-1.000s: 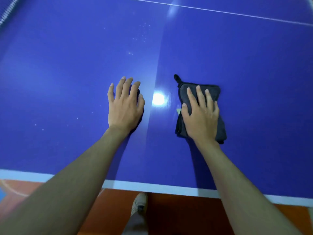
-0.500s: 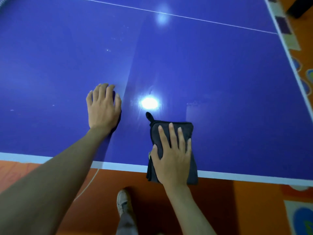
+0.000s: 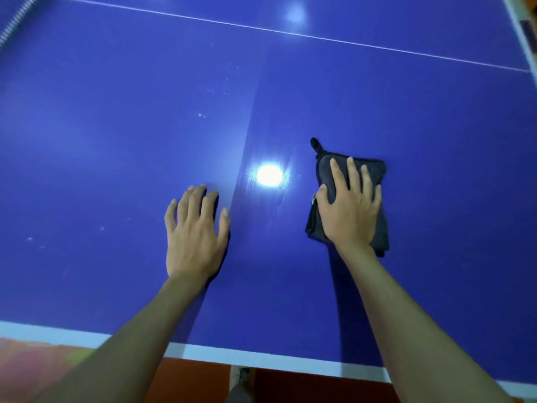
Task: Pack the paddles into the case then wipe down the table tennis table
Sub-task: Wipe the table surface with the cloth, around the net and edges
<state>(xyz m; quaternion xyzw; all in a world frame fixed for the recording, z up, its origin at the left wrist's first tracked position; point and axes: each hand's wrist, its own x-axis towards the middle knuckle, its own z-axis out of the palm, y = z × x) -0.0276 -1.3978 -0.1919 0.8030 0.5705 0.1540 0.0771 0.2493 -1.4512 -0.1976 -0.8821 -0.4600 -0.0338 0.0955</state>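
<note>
The blue table tennis table (image 3: 116, 141) fills the view, its white near edge running along the bottom. A folded dark grey cloth (image 3: 374, 173) with a small loop at its far left corner lies flat on the table, right of centre. My right hand (image 3: 348, 205) presses flat on the cloth, fingers spread and pointing away from me. My left hand (image 3: 194, 231) rests palm down on the bare table to the left, holding nothing. No paddles or case are in view.
A white centre line (image 3: 290, 33) crosses the far part of the table. The net (image 3: 14, 16) shows at the top left corner. A bright lamp reflection (image 3: 268, 175) sits between my hands. Orange floor and my shoe (image 3: 239, 376) show below the table edge.
My right hand has pushed the cloth away from the near edge, forward onto the table. My left hand stays flat on the table.
</note>
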